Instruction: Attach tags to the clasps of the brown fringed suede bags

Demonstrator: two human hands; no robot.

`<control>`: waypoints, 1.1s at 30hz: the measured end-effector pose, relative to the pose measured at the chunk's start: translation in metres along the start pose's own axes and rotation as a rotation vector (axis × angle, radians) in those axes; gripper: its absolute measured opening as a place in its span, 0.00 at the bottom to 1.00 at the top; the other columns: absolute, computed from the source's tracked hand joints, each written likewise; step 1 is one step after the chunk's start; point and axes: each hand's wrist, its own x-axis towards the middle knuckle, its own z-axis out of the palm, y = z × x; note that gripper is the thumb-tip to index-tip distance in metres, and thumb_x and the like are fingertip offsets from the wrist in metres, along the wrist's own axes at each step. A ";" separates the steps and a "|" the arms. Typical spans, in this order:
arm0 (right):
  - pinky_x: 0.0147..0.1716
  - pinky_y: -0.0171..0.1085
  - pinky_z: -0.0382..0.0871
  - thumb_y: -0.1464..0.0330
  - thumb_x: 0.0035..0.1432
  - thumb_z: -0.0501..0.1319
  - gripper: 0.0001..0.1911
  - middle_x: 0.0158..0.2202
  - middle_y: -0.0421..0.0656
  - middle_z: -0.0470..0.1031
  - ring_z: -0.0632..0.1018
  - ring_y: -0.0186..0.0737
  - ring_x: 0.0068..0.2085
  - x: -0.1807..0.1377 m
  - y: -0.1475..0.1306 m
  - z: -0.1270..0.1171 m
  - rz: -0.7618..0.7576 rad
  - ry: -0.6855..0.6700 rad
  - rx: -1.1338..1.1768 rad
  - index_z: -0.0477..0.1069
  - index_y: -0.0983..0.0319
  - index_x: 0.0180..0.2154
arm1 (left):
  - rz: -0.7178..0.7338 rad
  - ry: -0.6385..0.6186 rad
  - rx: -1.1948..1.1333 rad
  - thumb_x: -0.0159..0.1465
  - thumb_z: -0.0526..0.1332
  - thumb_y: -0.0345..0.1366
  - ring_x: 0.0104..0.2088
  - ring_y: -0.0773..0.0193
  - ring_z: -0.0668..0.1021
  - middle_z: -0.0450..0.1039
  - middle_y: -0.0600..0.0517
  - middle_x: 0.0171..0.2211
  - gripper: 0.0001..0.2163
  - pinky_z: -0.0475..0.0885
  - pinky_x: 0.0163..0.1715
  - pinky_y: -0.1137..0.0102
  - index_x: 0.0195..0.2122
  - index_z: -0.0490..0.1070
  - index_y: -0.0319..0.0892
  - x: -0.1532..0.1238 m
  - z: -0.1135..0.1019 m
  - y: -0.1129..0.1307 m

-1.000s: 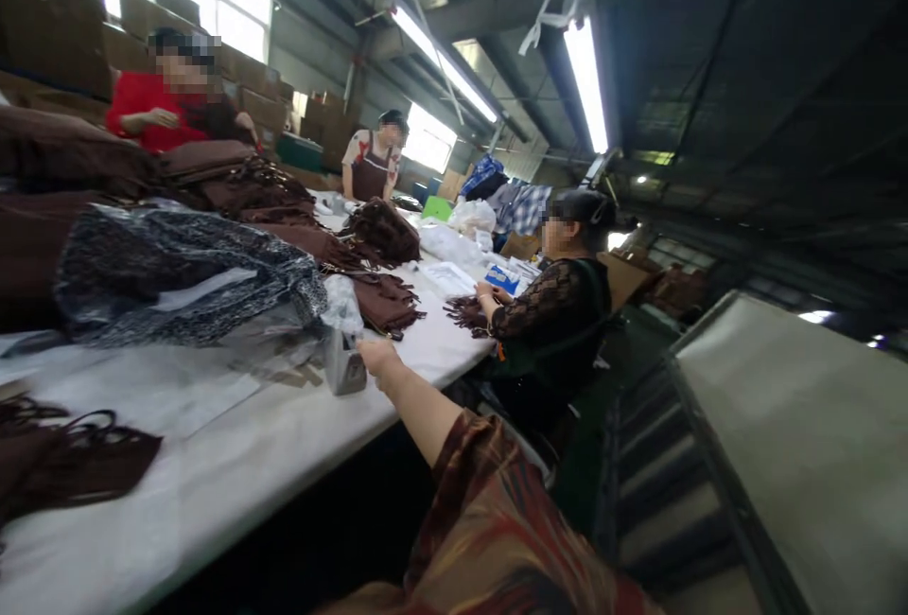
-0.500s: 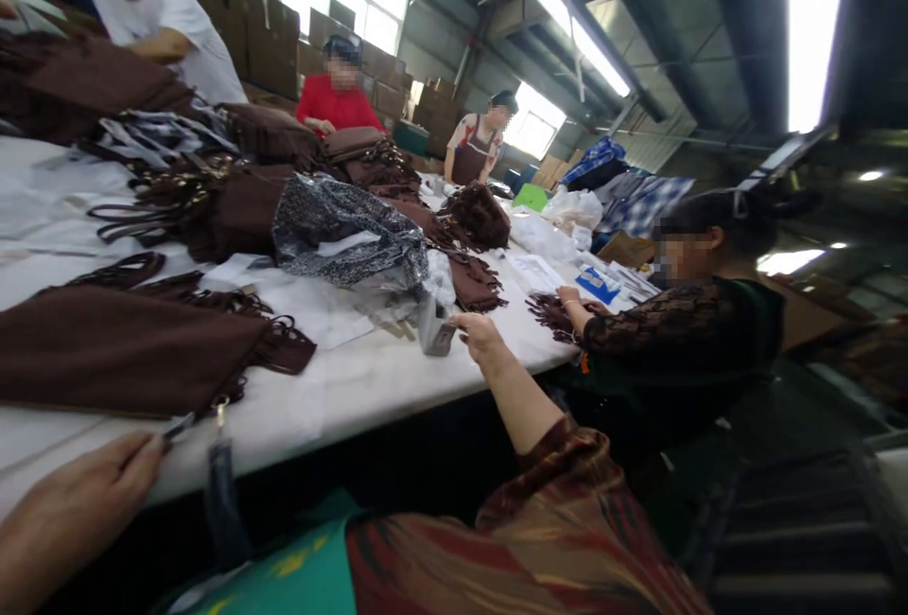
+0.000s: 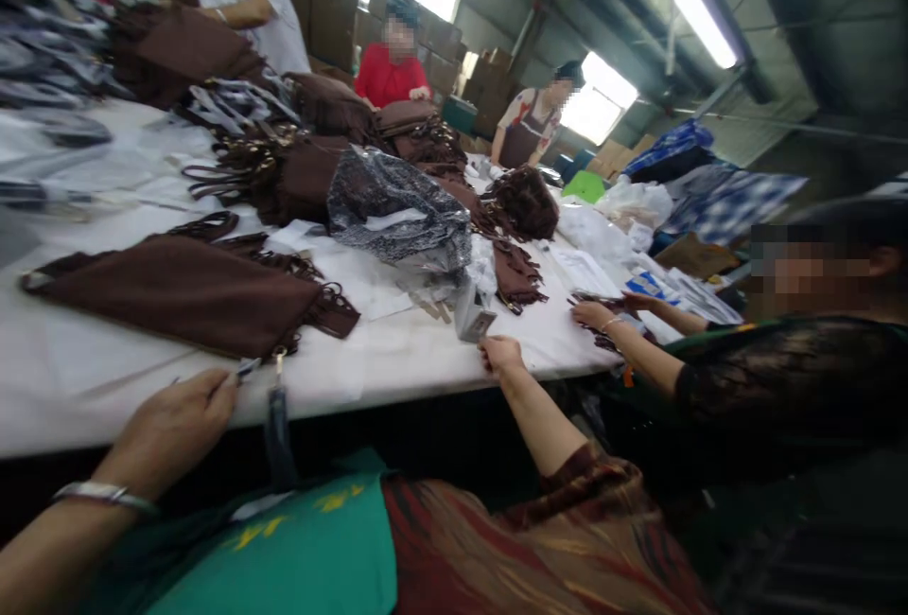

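Note:
My left hand [image 3: 174,426] rests at the near table edge, fingers pinched on a thin metal piece [image 3: 246,369]. Just beyond it lies a flat brown fringed bag [image 3: 184,289], and a dark strap [image 3: 278,418] hangs over the edge beside the hand. My right hand [image 3: 500,354] is stretched out to the table edge with its fingers curled; what they hold, if anything, is hidden. It sits just short of a small grey device [image 3: 474,317].
The white table [image 3: 397,364] carries heaps of brown fringed bags [image 3: 305,170] and a patterned plastic-wrapped bundle [image 3: 397,208]. A person in dark lace works close at my right, with a hand [image 3: 594,314] on the table. Several others stand at the far side.
The view has swung left and down, and my left hand has come into view. My right hand has drawn back a little from the grey device towards the table edge.

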 end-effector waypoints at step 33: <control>0.11 0.30 0.55 0.63 0.48 0.64 0.11 0.14 0.40 0.69 0.68 0.33 0.14 -0.151 -0.013 0.263 -0.252 -0.899 -0.528 0.71 0.63 0.20 | -0.110 0.196 0.113 0.69 0.45 0.36 0.32 0.54 0.79 0.76 0.40 0.34 0.19 0.68 0.30 0.65 0.56 0.62 0.35 -0.033 0.014 0.020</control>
